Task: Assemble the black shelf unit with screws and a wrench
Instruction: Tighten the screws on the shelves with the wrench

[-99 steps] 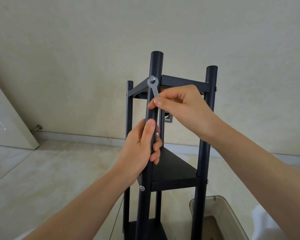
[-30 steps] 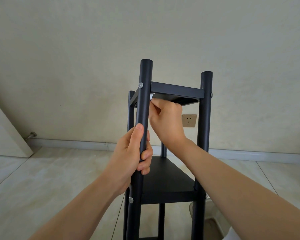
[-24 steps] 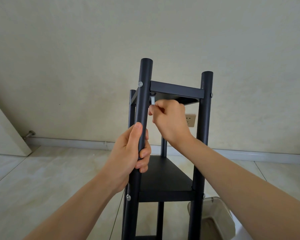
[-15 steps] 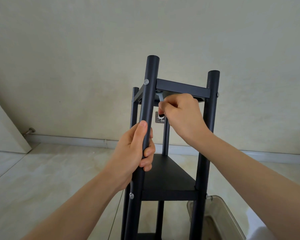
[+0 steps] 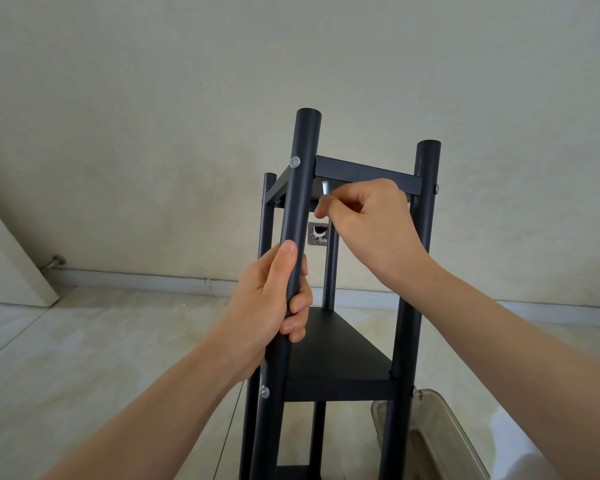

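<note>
Black shelf unit [image 5: 336,355] upright on tiled floor [image 5: 84,358], between both arms. Left hand [image 5: 267,306] wrapped round near front post at mid height. Right hand [image 5: 368,216] just under top shelf, fingers pinching wrench [image 5: 325,187]; wrench head hidden beneath shelf frame. Clear plastic bin [image 5: 437,438] beside right post.

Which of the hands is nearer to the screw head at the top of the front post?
Right. The right hand holds the wrench just beside the screw head; the left hand grips the front post lower down.
</note>
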